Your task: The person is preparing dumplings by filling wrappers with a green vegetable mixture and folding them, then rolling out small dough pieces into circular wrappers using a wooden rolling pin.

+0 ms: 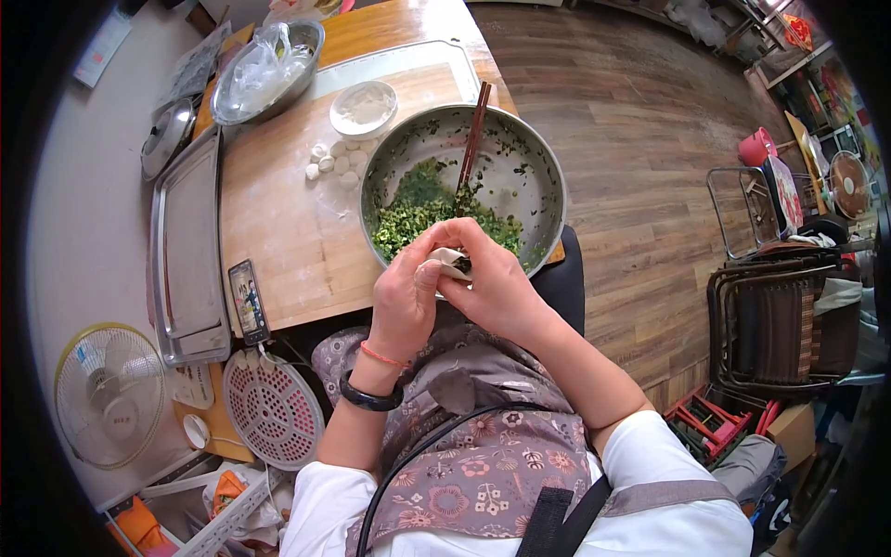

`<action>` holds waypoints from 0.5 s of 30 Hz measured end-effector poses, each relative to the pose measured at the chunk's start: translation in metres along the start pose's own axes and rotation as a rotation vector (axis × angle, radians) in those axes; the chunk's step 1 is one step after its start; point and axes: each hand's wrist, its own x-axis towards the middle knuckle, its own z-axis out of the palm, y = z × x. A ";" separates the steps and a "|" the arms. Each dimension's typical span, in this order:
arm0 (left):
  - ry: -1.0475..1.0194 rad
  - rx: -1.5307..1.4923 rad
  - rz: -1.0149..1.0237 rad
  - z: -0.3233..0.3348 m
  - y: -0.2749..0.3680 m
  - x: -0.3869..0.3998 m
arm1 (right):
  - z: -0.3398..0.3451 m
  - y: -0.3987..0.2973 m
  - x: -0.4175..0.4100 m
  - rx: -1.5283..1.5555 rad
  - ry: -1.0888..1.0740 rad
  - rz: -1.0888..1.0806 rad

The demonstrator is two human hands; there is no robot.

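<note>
Both hands meet over the near rim of a large metal bowl (pixel 550 181). Between them is a dumpling wrapper (pixel 447 262), folded around dark green filling that shows at its right side. My left hand (pixel 407 299) pinches the wrapper from the left with its thumb. My right hand (pixel 494 285) curls around the other side, fingers over the top. Chopped green filling (pixel 418 219) lies in the bowl, with dark chopsticks (pixel 473 146) standing in it. Small dough pieces (pixel 341 165) rest on the floury wooden board (pixel 285 230), near a white dish of flour (pixel 363 109).
A metal bowl with plastic bags (pixel 268 76) stands at the back left. A metal tray (pixel 188 257) runs along the board's left edge, with a phone (pixel 248 299) near its front. A perforated round rack (pixel 273 411) and an electric fan (pixel 110 397) are lower left. Folded chairs (pixel 779 327) stand right.
</note>
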 end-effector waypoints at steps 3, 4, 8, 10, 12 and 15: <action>0.103 -0.260 -0.127 0.002 0.001 -0.007 | -0.002 -0.011 0.001 -0.038 0.063 -0.130; 0.150 -0.407 -0.210 0.001 0.002 -0.009 | -0.006 -0.022 -0.001 0.030 0.031 -0.053; 0.171 -0.592 -0.316 -0.002 0.006 -0.014 | -0.016 -0.027 -0.010 0.001 0.083 -0.164; 0.188 -0.618 -0.298 -0.002 0.009 -0.015 | -0.017 -0.029 -0.014 -0.106 0.148 -0.252; 0.203 -0.643 -0.280 -0.002 0.011 -0.015 | -0.018 -0.032 -0.019 -0.132 0.135 -0.237; 0.223 -0.611 -0.265 -0.003 0.012 -0.016 | -0.016 -0.036 -0.020 -0.143 0.140 -0.213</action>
